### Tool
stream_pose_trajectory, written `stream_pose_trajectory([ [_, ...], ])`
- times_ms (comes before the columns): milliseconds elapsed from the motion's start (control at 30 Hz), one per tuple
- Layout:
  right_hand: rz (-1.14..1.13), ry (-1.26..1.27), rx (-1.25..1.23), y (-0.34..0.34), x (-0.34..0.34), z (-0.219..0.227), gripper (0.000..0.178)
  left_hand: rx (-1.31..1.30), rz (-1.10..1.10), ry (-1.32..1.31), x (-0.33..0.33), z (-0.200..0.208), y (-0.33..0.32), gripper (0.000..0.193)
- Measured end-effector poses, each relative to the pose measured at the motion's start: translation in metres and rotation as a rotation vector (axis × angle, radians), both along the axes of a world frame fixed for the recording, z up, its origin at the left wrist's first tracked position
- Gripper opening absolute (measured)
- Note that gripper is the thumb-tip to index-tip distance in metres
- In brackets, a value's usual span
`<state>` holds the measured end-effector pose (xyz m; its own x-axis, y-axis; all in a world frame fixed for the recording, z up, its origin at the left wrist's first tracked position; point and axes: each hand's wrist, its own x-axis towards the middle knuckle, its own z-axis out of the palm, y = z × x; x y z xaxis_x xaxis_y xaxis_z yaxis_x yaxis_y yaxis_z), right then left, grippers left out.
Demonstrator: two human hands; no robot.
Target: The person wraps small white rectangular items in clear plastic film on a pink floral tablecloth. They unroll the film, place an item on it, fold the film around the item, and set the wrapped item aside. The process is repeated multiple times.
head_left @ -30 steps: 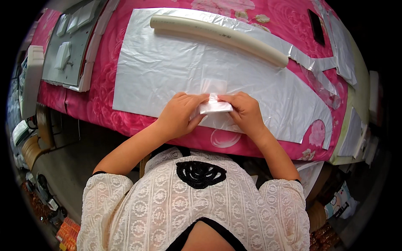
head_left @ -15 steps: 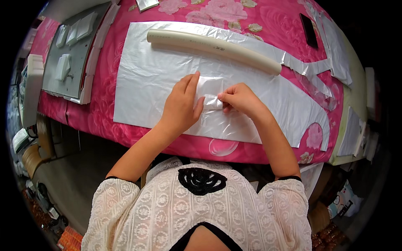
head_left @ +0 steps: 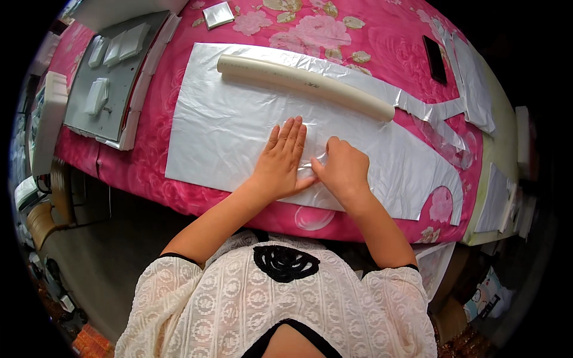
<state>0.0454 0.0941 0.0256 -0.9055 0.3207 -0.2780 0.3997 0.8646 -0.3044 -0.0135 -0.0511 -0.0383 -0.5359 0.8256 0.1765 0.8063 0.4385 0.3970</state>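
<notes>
A white plastic sheet (head_left: 206, 131), cut in the outline of an apron with a curved notch and straps at its right end, lies spread on the table. My left hand (head_left: 283, 158) rests flat on its middle, fingers stretched out and thumb to the right. Just right of it, my right hand (head_left: 345, 170) is closed, fingers curled down against the plastic and thumb tip toward the left hand. Between the hands shows a bit of folded plastic film (head_left: 309, 156); the rest of it is covered. What the right fingers grip, if anything, is hidden.
A long cream tube (head_left: 304, 85) lies across the sheet's far side. On the left, a grey board (head_left: 113, 89) bears several folded plastic packets (head_left: 97, 95). Another packet (head_left: 218, 15) and a black phone (head_left: 434, 59) lie farther back on the pink flowered tablecloth (head_left: 149, 131).
My left hand has gone from holding the folded packet's side to lying flat over it. My right hand has shifted right and nearer me, its fingers now curled down. The view has tilted slightly.
</notes>
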Motion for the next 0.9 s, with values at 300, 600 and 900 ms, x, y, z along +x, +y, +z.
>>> stream_pose_trajectory([
  [300,0.525,0.585,0.065,-0.003,-0.031,-0.032,0.055,0.465,0.158,-0.657,0.026,0.033,-0.077,0.042],
  [600,0.432,0.385,-0.258,-0.131,0.000,-0.050,0.068,0.603,0.829,-1.688,0.103,0.001,-0.191,0.032],
  [900,1.081,0.272,-0.327,-0.131,-0.001,-0.027,0.029,0.125,0.658,-0.931,0.077,0.041,-0.181,0.019],
])
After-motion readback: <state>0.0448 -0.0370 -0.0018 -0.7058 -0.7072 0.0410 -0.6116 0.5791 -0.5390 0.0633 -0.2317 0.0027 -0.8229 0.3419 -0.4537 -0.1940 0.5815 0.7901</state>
